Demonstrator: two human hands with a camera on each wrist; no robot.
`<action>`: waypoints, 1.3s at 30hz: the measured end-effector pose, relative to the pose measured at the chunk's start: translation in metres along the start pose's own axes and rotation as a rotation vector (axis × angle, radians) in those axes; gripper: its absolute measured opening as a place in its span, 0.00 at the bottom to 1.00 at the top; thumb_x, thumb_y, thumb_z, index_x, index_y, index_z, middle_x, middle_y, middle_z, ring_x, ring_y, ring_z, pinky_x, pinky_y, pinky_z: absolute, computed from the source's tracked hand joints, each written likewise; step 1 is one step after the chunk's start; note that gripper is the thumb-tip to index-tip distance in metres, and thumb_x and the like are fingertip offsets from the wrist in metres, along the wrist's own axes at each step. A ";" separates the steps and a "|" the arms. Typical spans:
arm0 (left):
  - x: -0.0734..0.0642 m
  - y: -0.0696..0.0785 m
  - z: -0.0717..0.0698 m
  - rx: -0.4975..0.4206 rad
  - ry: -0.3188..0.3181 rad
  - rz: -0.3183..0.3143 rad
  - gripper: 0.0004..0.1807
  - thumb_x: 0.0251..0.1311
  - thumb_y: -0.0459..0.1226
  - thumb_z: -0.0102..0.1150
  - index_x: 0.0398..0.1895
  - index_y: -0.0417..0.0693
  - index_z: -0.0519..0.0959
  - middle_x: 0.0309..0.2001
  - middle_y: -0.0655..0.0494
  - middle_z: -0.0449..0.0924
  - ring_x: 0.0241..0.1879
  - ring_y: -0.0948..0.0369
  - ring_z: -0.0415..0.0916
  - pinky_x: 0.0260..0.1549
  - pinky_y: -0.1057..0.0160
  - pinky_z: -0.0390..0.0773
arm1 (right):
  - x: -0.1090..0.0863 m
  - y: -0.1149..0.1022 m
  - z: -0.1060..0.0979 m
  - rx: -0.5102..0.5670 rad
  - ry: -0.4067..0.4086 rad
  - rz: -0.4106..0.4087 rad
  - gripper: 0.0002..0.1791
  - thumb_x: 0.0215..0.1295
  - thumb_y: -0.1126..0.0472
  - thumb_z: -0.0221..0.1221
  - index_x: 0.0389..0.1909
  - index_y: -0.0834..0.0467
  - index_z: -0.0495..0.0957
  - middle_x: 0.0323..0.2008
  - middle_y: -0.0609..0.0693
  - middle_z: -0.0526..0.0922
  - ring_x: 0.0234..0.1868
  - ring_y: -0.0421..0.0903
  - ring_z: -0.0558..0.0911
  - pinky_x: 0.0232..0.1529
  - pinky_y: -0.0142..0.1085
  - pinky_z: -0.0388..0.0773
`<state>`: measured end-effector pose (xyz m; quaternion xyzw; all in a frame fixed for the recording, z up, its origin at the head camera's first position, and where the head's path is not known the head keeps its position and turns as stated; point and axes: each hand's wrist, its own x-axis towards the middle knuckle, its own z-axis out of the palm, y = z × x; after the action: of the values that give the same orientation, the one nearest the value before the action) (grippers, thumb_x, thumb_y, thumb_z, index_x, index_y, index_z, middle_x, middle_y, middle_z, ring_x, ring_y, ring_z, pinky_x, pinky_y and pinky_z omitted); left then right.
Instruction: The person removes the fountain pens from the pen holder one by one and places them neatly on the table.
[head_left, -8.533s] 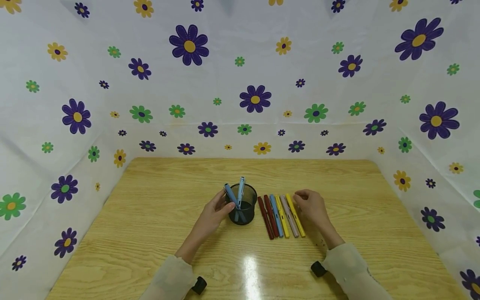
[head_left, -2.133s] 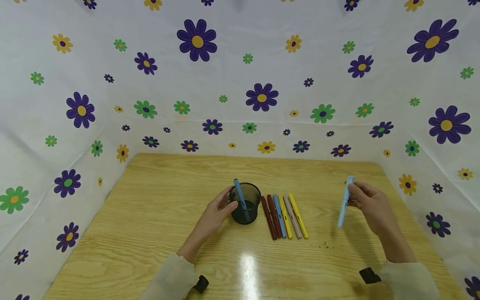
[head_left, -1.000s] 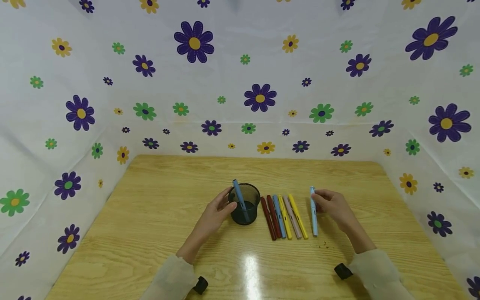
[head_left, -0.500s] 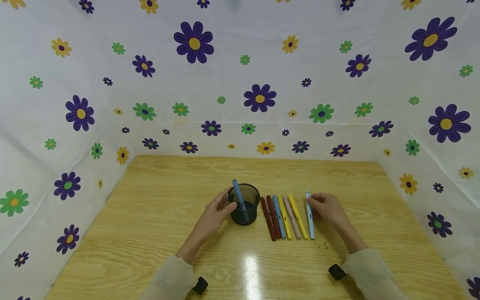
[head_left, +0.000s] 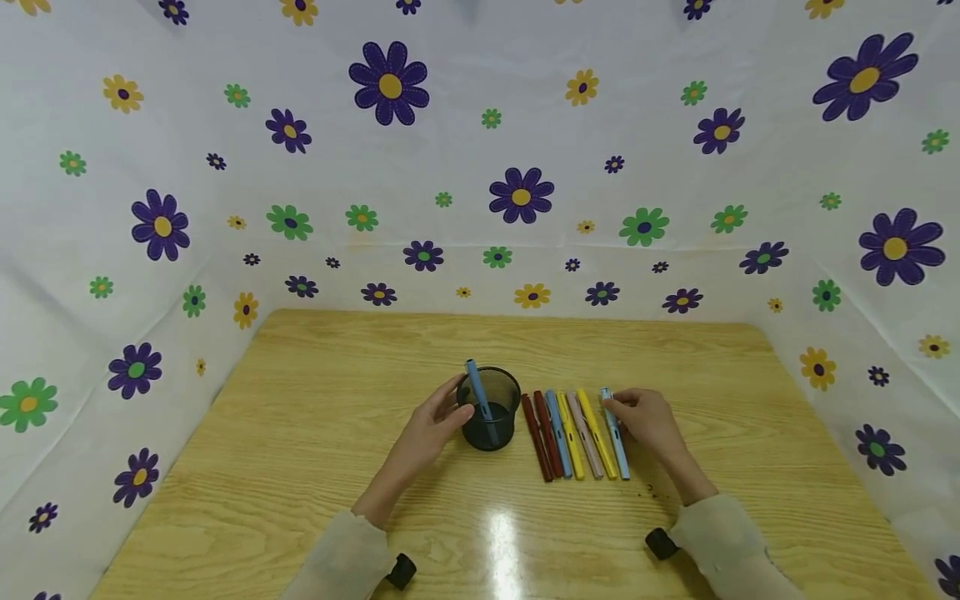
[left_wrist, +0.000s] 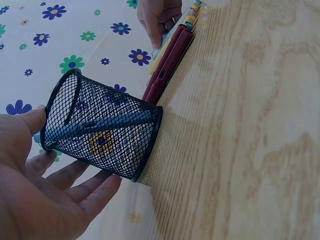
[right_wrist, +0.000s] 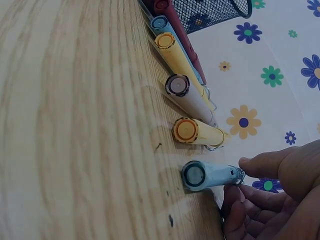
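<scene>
My left hand (head_left: 423, 433) holds the black mesh pen cup (left_wrist: 107, 127) from its left side, thumb at the rim and fingers along the wall. One blue pen (head_left: 477, 385) leans inside the cup, its capped end above the rim. My right hand (head_left: 648, 421) pinches the cap end of a light blue pen (right_wrist: 215, 175) between thumb and fingers. That pen lies at the right end of a row of pens, slightly apart from a yellow pen (head_left: 597, 437). The row also has two dark red pens (head_left: 536, 437), a blue one (head_left: 558, 433), another yellow one (head_left: 571, 435) and a pale mauve one (head_left: 585, 435).
A wooden table (head_left: 337, 358) carries everything, with a flowered white cloth (head_left: 450, 167) rising behind and at both sides. Small dark crumbs (head_left: 651, 492) lie near the right forearm. Each sleeve cuff has a black wrist device (head_left: 402, 572) beside it.
The light blue pen stood in the cup at first, then was held up at the far right. My right hand has since brought it left and down beside the row. My left hand stays put.
</scene>
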<state>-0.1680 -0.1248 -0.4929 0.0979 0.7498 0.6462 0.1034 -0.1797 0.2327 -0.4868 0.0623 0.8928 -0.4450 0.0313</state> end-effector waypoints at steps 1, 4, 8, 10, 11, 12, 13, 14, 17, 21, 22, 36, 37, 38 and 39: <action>0.000 0.000 0.000 0.003 0.000 0.000 0.38 0.73 0.51 0.61 0.82 0.59 0.59 0.77 0.38 0.60 0.75 0.41 0.59 0.67 0.40 0.68 | 0.000 0.000 0.000 -0.001 0.003 -0.004 0.21 0.74 0.58 0.62 0.53 0.74 0.81 0.34 0.58 0.85 0.29 0.46 0.79 0.26 0.36 0.77; 0.000 0.000 0.000 0.009 0.002 -0.004 0.38 0.73 0.51 0.61 0.82 0.60 0.59 0.76 0.38 0.60 0.75 0.41 0.59 0.67 0.40 0.68 | -0.001 0.000 0.000 0.008 0.011 -0.009 0.19 0.74 0.59 0.61 0.51 0.74 0.82 0.32 0.57 0.85 0.28 0.46 0.80 0.24 0.36 0.77; 0.000 0.001 0.000 0.014 0.005 -0.011 0.38 0.73 0.52 0.61 0.82 0.61 0.60 0.76 0.38 0.61 0.75 0.41 0.59 0.67 0.39 0.68 | -0.001 0.000 0.000 0.020 0.016 -0.012 0.17 0.75 0.61 0.60 0.50 0.73 0.83 0.31 0.57 0.85 0.26 0.46 0.80 0.23 0.35 0.77; 0.001 0.001 0.000 0.012 0.004 -0.014 0.38 0.73 0.52 0.61 0.82 0.61 0.60 0.76 0.38 0.60 0.75 0.41 0.59 0.67 0.40 0.68 | -0.002 0.000 0.000 0.017 0.016 -0.019 0.17 0.75 0.61 0.60 0.50 0.73 0.82 0.32 0.57 0.85 0.27 0.46 0.81 0.24 0.35 0.77; 0.001 0.001 0.000 0.013 0.004 -0.015 0.38 0.73 0.52 0.61 0.82 0.61 0.60 0.76 0.38 0.61 0.75 0.42 0.59 0.67 0.40 0.69 | -0.003 0.000 0.000 0.020 0.016 -0.022 0.18 0.76 0.61 0.59 0.51 0.74 0.82 0.32 0.58 0.85 0.27 0.47 0.81 0.24 0.35 0.77; 0.001 0.001 0.000 0.014 0.003 -0.013 0.38 0.73 0.52 0.60 0.82 0.60 0.60 0.76 0.38 0.60 0.75 0.41 0.59 0.67 0.40 0.69 | -0.003 -0.001 0.000 0.024 0.017 -0.024 0.18 0.76 0.60 0.59 0.52 0.74 0.81 0.33 0.59 0.85 0.28 0.47 0.81 0.24 0.35 0.77; 0.001 0.001 0.000 0.016 0.002 -0.011 0.38 0.74 0.51 0.60 0.82 0.60 0.59 0.76 0.37 0.60 0.75 0.41 0.59 0.67 0.40 0.69 | -0.004 -0.003 0.000 0.030 0.018 -0.028 0.18 0.77 0.60 0.58 0.53 0.74 0.81 0.34 0.59 0.85 0.28 0.48 0.82 0.24 0.35 0.78; 0.001 0.001 0.000 0.015 0.000 -0.012 0.38 0.74 0.51 0.60 0.82 0.59 0.59 0.76 0.37 0.60 0.75 0.41 0.59 0.67 0.40 0.69 | -0.005 -0.004 0.000 0.034 0.022 -0.035 0.19 0.77 0.60 0.57 0.54 0.74 0.80 0.35 0.60 0.85 0.29 0.49 0.82 0.24 0.35 0.78; 0.001 0.001 0.000 0.016 0.001 -0.008 0.38 0.74 0.50 0.60 0.82 0.57 0.59 0.76 0.36 0.60 0.75 0.40 0.58 0.67 0.40 0.68 | -0.006 -0.011 0.000 0.046 0.046 -0.064 0.19 0.78 0.60 0.57 0.56 0.73 0.80 0.38 0.63 0.85 0.33 0.52 0.83 0.26 0.35 0.79; 0.000 0.002 0.000 0.002 0.003 -0.007 0.37 0.75 0.48 0.60 0.82 0.56 0.59 0.76 0.35 0.60 0.75 0.39 0.58 0.67 0.39 0.68 | -0.006 -0.023 0.004 0.073 0.068 -0.120 0.19 0.79 0.59 0.56 0.56 0.72 0.80 0.43 0.65 0.85 0.37 0.56 0.84 0.31 0.37 0.83; 0.000 0.003 0.000 -0.001 0.002 -0.005 0.37 0.75 0.48 0.60 0.82 0.56 0.59 0.76 0.35 0.60 0.75 0.39 0.58 0.67 0.39 0.68 | -0.006 -0.026 0.005 0.087 0.067 -0.132 0.19 0.79 0.58 0.56 0.57 0.72 0.80 0.43 0.66 0.85 0.38 0.57 0.84 0.32 0.38 0.83; 0.000 0.002 0.002 -0.002 0.002 -0.004 0.39 0.74 0.49 0.60 0.83 0.54 0.58 0.77 0.36 0.58 0.76 0.40 0.57 0.67 0.40 0.68 | 0.000 -0.070 0.033 0.234 -0.009 -0.254 0.20 0.79 0.57 0.57 0.60 0.69 0.79 0.49 0.67 0.84 0.47 0.65 0.83 0.46 0.54 0.84; 0.000 0.003 0.002 -0.004 0.002 -0.008 0.39 0.74 0.50 0.60 0.83 0.54 0.58 0.77 0.37 0.58 0.76 0.40 0.57 0.68 0.40 0.68 | 0.000 -0.073 0.035 0.238 -0.013 -0.263 0.20 0.79 0.57 0.57 0.60 0.69 0.80 0.49 0.67 0.84 0.48 0.65 0.83 0.47 0.54 0.84; 0.000 0.003 0.001 -0.003 0.002 -0.005 0.39 0.74 0.50 0.60 0.83 0.54 0.58 0.77 0.37 0.58 0.76 0.40 0.58 0.67 0.40 0.68 | 0.000 -0.076 0.037 0.237 -0.019 -0.272 0.20 0.79 0.57 0.57 0.59 0.68 0.80 0.49 0.67 0.84 0.48 0.65 0.83 0.47 0.54 0.84; 0.000 0.004 0.001 -0.005 0.002 -0.007 0.39 0.74 0.50 0.60 0.83 0.54 0.58 0.77 0.37 0.58 0.76 0.40 0.58 0.67 0.40 0.68 | 0.001 -0.079 0.039 0.242 -0.025 -0.279 0.19 0.79 0.57 0.57 0.59 0.68 0.80 0.49 0.67 0.84 0.48 0.65 0.83 0.47 0.54 0.84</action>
<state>-0.1672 -0.1231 -0.4896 0.0943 0.7487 0.6477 0.1050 -0.1915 0.1549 -0.4479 -0.0642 0.8323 -0.5499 -0.0272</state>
